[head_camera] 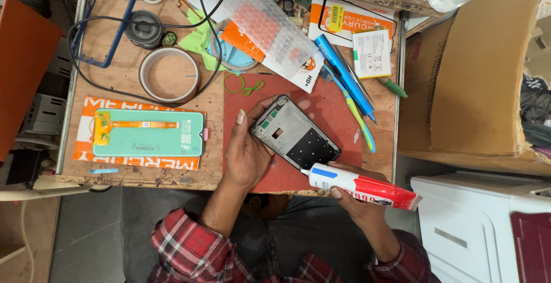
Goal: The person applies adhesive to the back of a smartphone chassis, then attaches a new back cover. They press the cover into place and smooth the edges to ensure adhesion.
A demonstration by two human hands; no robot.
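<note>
**Phone frame held over red mat, glue tube at its lower edge**

Left hand [248, 155] cups a black rectangular phone frame [294, 134] from the left, thumb lying along its upper left side and fingers curled beneath, their tips showing at the frame's top. Frame sits tilted above the dark red work mat [338, 116], near the front edge of the wooden bench [115, 82]. Right hand [354, 201] grips a white and red glue tube [363, 186], fingers wrapped round its body; the nozzle touches the frame's lower corner. Near the bench's left edge lies a pale green phone display panel [148, 134] on an orange packet [83, 145]. A tape roll [170, 75] rests behind it. A blue toothbrush [353, 111] lies along the mat's right edge.
</note>
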